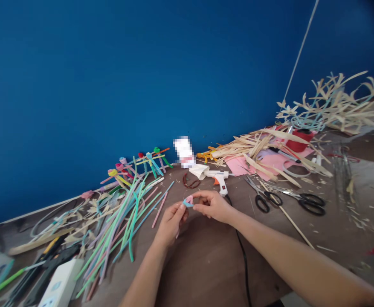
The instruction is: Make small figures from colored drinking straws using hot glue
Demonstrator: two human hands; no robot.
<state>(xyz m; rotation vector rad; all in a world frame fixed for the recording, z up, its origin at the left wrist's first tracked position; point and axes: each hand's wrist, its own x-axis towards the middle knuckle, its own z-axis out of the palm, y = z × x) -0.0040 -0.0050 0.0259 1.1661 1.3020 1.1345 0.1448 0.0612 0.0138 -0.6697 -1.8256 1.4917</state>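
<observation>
"Blue painted wall (126,76) behind, brown tabletop (206,268) below: how do the hands stand in the head view?"

"Both are closed on one small pink-and-light-blue fuzzy piece (189,201). The left hand (170,219) grips it between thumb and curled fingers; the right hand (214,207) pinches its other side with thumb and forefinger."

"Where is that piece, exactly?"

"Between the fingertips, over the tabletop, nearer the viewer than a white plastic glue gun with an orange trigger (219,175). Its black cable (244,260) passes behind the right wrist."

"And to the left?"

"Loose, long fuzzy stems in pastel green, purple, pink and blue (116,230)."

"To the right?"

"Two pairs of black-handled metal scissors (263,192), near a thin pale stick (294,223)."
</observation>
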